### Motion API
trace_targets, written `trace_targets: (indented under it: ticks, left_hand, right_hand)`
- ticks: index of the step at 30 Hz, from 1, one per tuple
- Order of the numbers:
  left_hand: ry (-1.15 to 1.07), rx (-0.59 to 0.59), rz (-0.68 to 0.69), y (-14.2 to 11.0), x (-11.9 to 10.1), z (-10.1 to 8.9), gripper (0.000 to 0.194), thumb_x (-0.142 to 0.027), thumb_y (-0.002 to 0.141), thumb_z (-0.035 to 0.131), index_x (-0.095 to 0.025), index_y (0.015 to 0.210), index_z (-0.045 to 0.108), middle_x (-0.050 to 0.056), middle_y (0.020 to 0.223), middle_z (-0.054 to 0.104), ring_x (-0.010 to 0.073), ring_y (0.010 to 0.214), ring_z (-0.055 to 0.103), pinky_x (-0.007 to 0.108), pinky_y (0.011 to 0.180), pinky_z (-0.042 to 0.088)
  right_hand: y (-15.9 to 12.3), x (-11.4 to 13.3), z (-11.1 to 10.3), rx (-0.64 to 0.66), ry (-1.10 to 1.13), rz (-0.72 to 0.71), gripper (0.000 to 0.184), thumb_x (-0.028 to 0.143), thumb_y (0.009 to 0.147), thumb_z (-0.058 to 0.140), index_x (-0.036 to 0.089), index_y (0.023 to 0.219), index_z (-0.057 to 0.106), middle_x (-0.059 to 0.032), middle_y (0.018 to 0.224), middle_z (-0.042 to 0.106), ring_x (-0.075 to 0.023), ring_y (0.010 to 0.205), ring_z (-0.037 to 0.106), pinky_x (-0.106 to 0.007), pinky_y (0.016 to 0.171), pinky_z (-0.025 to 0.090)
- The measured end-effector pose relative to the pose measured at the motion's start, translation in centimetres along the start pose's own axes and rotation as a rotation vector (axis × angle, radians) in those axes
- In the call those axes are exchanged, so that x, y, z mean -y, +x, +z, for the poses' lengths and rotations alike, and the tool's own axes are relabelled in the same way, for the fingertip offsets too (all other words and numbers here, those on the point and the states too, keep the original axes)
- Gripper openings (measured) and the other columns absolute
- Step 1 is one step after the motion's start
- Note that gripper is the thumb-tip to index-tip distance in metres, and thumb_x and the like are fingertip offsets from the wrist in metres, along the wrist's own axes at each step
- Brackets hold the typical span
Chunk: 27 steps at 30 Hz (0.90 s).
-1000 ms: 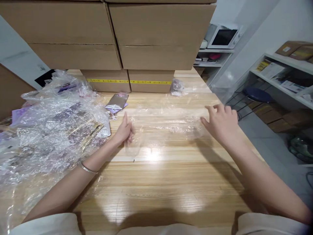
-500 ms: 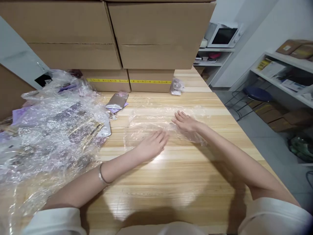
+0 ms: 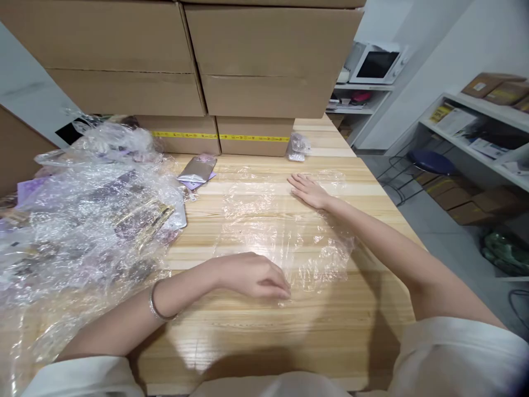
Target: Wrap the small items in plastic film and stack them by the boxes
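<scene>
A clear, crinkled plastic sheet [image 3: 318, 259] lies spread over the wooden table in front of me. My left hand [image 3: 258, 278] is closed in a pinch at the sheet's near edge, thumb and fingers together on the film. At the sheet's far side, my right hand [image 3: 309, 191] rests flat on it with the fingers stretched out. Whether the film is a single layer or a bag, I cannot tell.
A large heap of clear plastic wrapping [image 3: 95, 220] with packets in it covers the table's left side. A grey pouch [image 3: 198, 169] on a purple card and a small wrapped item [image 3: 298, 146] lie before stacked cardboard boxes [image 3: 264, 60]. The table edge runs along the right.
My left hand has moved toward me and closed on the film, drawing its near edge closer. The sheet is spread wider. My right hand has shifted slightly farther away and stays flat.
</scene>
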<state>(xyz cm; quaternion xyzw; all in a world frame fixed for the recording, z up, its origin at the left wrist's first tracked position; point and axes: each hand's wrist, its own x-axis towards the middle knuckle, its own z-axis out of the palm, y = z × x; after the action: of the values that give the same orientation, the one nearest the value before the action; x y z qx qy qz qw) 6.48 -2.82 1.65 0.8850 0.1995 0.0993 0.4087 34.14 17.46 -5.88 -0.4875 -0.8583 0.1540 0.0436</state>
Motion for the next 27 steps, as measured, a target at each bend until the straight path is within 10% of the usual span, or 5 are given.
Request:
trace_targets:
  ticks: [2,7,13,22,27]
  left_hand:
    - [-0.009,-0.034,-0.1,0.3,1.2,-1.7,0.028,-0.04,0.096,0.052,-0.025,0.09,0.075,0.004,0.093,0.076,0.0169,0.078,0.069,0.026,0.071,0.051]
    - [0.588,-0.775,-0.73,-1.0,9.3,-9.3,0.029,-0.025,0.09,0.053,-0.009,0.11,0.066,0.024,0.124,0.061,0.0358,0.113,0.058,0.048,0.101,0.04]
    - [0.58,-0.802,-1.134,-3.3,15.0,-14.8,0.045,-0.019,0.077,0.068,-0.005,0.118,0.056,0.035,0.128,0.053,0.0465,0.123,0.052,0.055,0.1,0.038]
    - [0.71,-0.737,-1.041,-2.6,8.9,-13.6,0.015,-0.008,0.084,0.053,-0.011,0.094,0.064,0.02,0.092,0.067,0.0385,0.101,0.065,0.044,0.09,0.046]
    - [0.639,-0.751,-0.695,-2.2,3.0,-12.2,0.026,-0.021,0.092,0.051,-0.019,0.105,0.072,0.011,0.088,0.073,0.0334,0.092,0.068,0.045,0.088,0.049]
  right_hand:
    - [0.1,-0.2,0.2,-0.013,-0.032,-0.028,0.078,0.07,0.095,0.017,0.026,0.159,0.022,-0.0031,0.165,0.013,-0.0246,0.153,0.007,-0.048,0.124,0.006]
    - [0.1,-0.3,0.5,-0.056,-0.075,-0.065,0.081,0.071,0.094,0.019,0.021,0.158,0.025,-0.0078,0.165,0.017,-0.0262,0.152,0.01,-0.047,0.124,0.009]
    - [0.0,0.1,0.6,-0.072,-0.081,-0.062,0.077,0.069,0.096,0.02,0.023,0.158,0.026,-0.007,0.164,0.019,-0.0253,0.152,0.012,-0.048,0.124,0.011]
    - [-0.2,0.6,0.2,-0.101,-0.069,-0.087,0.07,0.063,0.097,0.028,0.024,0.155,0.033,-0.007,0.162,0.027,-0.0287,0.151,0.019,-0.051,0.123,0.011]
    - [-2.0,4.7,-2.4,-0.22,0.261,-0.118,0.092,0.059,0.086,0.06,0.019,0.159,0.02,-0.0131,0.162,0.027,-0.0318,0.148,0.028,-0.05,0.12,0.025]
